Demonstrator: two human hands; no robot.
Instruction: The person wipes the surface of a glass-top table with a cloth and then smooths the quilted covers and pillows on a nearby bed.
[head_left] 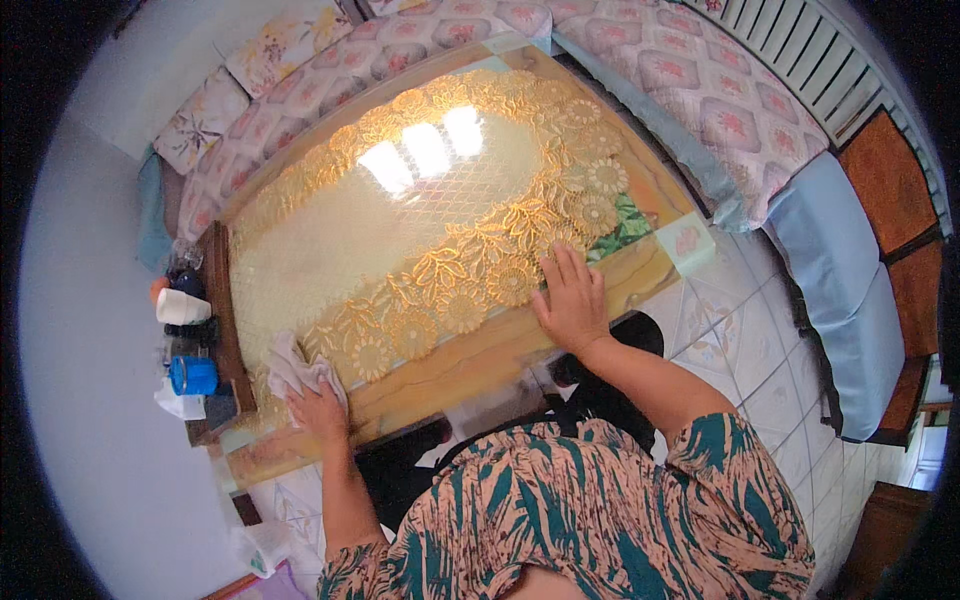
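Note:
In front of me is a low table (430,385) with a wood-coloured border and a shiny, see-through top. Under or on that top lies a golden lace tablecloth (440,262) with flower and leaf shapes; I cannot tell which. At the table's near left corner, my left hand (318,408) presses a crumpled whitish cloth (292,366) against the surface. My right hand (573,305) rests on the near right part of the table, fingers stretched out, nothing held. Beside its fingertips a patch of green leaf print (622,230) shows. Bright window reflections lie on the far half.
Along the left end stand a stack of white cups (183,307), a blue mug (193,375) and several small items. Sofas with a pink flowered cover (690,75) border the far and right sides. A light blue cushioned seat (830,270) is at right, above white floor tiles (745,340).

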